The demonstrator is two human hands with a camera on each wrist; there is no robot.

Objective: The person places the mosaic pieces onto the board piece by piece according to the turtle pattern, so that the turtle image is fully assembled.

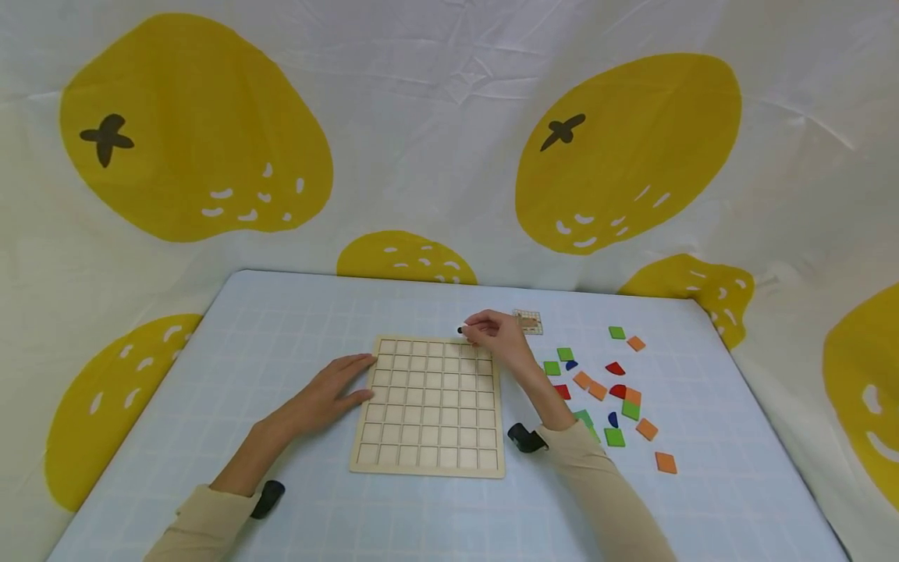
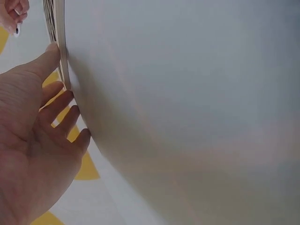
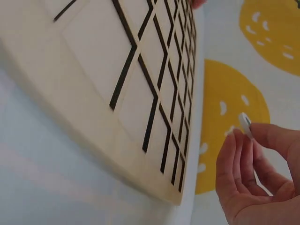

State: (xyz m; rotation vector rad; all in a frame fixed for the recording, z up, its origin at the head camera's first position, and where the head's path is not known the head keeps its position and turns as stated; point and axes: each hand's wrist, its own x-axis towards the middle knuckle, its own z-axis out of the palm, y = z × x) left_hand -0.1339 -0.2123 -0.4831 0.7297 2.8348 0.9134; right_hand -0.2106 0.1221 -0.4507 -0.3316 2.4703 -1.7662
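The right hand (image 1: pixel 500 337) is pinching a white piece (image 3: pixel 244 123) near the board's (image 1: pixel 428 415) far edge; the left hand (image 1: pixel 326 396), fingers loosely spread, is touching its left edge. Placement is seemingly starting, the next move probably calling for alignment over a square. Colored tiles (image 1: pixel 614 437) are lying rightward, beyond the right forearm.

Yellow-patterned white cloth (image 1: pixel 421 140) behind pale table (image 1: pixel 295 328)

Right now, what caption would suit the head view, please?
Left hand touching a wooden grid board, right hand pinching a small white piece.
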